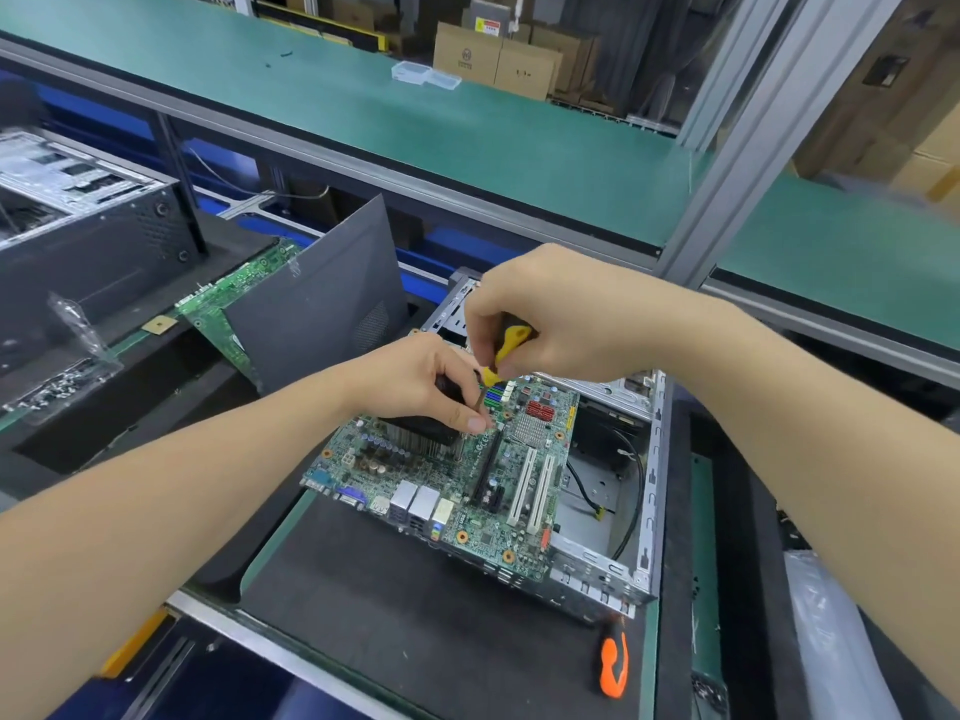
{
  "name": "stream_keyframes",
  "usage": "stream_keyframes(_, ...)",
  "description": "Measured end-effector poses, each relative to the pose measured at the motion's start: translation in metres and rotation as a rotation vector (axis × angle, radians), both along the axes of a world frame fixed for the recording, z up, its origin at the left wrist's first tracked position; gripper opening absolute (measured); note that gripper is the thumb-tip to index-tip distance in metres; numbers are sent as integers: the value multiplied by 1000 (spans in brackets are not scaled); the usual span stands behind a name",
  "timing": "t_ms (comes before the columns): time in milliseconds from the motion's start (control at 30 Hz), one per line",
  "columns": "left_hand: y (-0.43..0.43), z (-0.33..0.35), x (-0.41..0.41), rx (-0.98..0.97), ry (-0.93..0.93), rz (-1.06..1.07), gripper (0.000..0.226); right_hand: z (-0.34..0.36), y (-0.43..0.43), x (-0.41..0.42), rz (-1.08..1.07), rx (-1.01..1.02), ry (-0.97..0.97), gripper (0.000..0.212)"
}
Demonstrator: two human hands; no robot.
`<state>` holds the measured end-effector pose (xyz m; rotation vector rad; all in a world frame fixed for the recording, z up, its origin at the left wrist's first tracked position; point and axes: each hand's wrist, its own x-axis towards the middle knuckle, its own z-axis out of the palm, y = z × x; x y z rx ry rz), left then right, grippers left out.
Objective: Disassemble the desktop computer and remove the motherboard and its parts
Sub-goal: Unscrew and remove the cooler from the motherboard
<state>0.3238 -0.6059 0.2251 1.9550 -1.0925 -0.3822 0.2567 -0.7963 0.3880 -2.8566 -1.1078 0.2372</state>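
Head view. Looks to be loosening a cooler [421, 433] screw on the board [467, 480]. Grips the yellow driver [511, 339] from above with the right hand [550, 314], fingers curled round the handle. Pinches the shaft low down with the left hand [410, 376], thumb and forefinger steadying the tip by the cooler's far corner. Has the board already out of its seat, lying askew over the left side of the case [647, 511] and partly over the black mat [389, 589].

Next probably calls for turning with the tip kept seated, then catching the freed screw. Finds little in the way of the driver. Leaves a black cable [642, 485] inside the case, an orange driver [614, 662] on the mat nearby, a grey panel [317, 309] leaning behind, a screw bag [67, 366] far left.
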Motion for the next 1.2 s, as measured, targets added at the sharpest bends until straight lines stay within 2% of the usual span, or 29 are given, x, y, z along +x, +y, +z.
stream_keyframes(67,0,1,2,20,5,-20,28,4,-2,-2,-23,50,-4,21)
stream_keyframes(133,1,6,3,93,-3,-62,47,7,-5,-3,-74,150,-45,22)
stream_keyframes(200,3,14,3,223,-152,-114,77,11,-10,-3,-176,250,-47,25)
stream_keyframes(300,1,23,4,541,-407,-102,111,11,-19,-1,-315,320,-22,25)
stream_keyframes(333,-1,25,4,658,-448,-76,115,9,-23,-1,-353,341,-3,22)
stream_keyframes(400,-4,30,5,783,-470,-8,106,4,-30,1,-414,393,50,12)
stream_keyframes(467,-3,34,7,723,-402,24,91,-5,-37,2,-458,448,100,9)
stream_keyframes(500,0,35,9,666,-360,25,87,-10,-40,4,-482,475,120,16)
stream_keyframes(600,10,40,12,486,-243,54,81,-32,-46,7,-591,556,209,31)
stream_keyframes(700,11,54,13,345,-146,108,77,-51,-47,8,-657,578,258,32)
stream_keyframes(833,9,66,13,239,-56,190,78,-60,-51,5,-680,653,148,31)
stream_keyframes(967,-1,65,11,36,152,318,79,-61,-57,-2,-716,801,15,4)
stream_keyframes(1100,-44,64,6,-212,405,422,68,-70,-67,-10,-896,906,-102,3)
stream_keyframes(1200,-73,60,6,-232,529,519,68,-82,-85,-20,-1045,940,-126,6)
